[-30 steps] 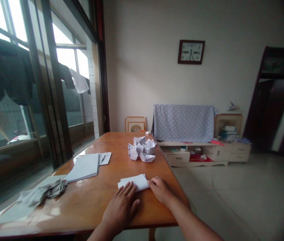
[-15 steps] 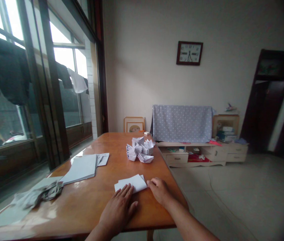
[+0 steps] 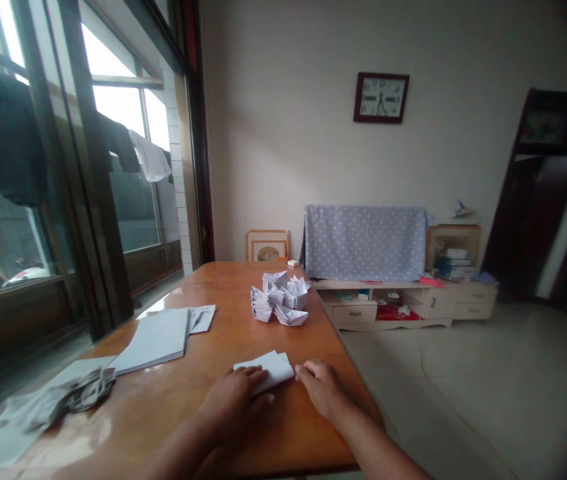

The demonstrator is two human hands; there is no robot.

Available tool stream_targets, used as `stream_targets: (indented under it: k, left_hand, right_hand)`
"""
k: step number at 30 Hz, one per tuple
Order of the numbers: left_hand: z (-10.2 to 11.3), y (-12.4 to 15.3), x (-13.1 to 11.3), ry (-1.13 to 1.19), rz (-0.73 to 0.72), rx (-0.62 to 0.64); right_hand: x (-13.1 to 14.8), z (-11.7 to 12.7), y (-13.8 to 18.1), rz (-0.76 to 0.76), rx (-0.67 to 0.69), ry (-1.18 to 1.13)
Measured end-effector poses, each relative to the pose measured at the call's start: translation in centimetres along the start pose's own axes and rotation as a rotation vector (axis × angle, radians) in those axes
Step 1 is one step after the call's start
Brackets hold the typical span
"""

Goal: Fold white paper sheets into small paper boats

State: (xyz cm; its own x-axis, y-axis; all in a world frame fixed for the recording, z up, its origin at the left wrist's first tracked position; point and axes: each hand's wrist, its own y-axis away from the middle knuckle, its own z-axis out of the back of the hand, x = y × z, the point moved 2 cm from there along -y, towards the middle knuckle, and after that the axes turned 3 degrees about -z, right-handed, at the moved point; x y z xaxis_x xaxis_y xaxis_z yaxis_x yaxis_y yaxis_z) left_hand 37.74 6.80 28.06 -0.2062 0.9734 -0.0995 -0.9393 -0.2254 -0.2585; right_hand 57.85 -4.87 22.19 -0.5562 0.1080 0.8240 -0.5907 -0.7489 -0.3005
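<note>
On the wooden table [image 3: 223, 287], past a heap of paper boats [image 3: 278, 300], the left hand [image 3: 231, 403] has moved onto the folded white paper [image 3: 271, 369], fingers spread flat (pressing, not gripping), while the right hand [image 3: 319, 388] rests its open fingertips against the paper's right end.

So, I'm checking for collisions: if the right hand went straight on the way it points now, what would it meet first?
The right hand would most likely meet the folded white paper first, just ahead of its fingertips, though depth is hard to judge from this view.

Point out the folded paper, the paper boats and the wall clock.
folded paper [image 3: 269, 368], head view, on its top face.
paper boats [image 3: 278, 298], head view, on the middle of the pile.
wall clock [image 3: 381, 98], head view, on its dial.
</note>
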Motion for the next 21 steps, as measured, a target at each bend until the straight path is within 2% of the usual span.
stream_targets:
  k: [5,9,13,19,21]
  left_hand:
    - [1.7,-2.7,1.1,0.003,-0.089,-0.004]
    - [1.1,-3.7,1.7,-0.011,-0.143,-0.009]
    - [-0.1,-3.4,2.1,0.018,-0.154,-0.037]
    - [-0.3,-2.9,2.4,0.096,-0.195,-0.037]
    - [0.0,-3.0,2.3,0.114,-0.212,-0.028]
  right_hand:
    - [-0.6,0.0,-0.2,-0.033,0.038,-0.033]
    - [-0.6,0.2,-0.1,-0.072,0.064,-0.059]
    - [-0.3,0.6,0.0,-0.125,0.116,-0.098]
    - [2.2,2.3,-2.3,-0.292,0.233,-0.220]
    - [3.5,2.8,-4.3,-0.288,0.175,-0.236]
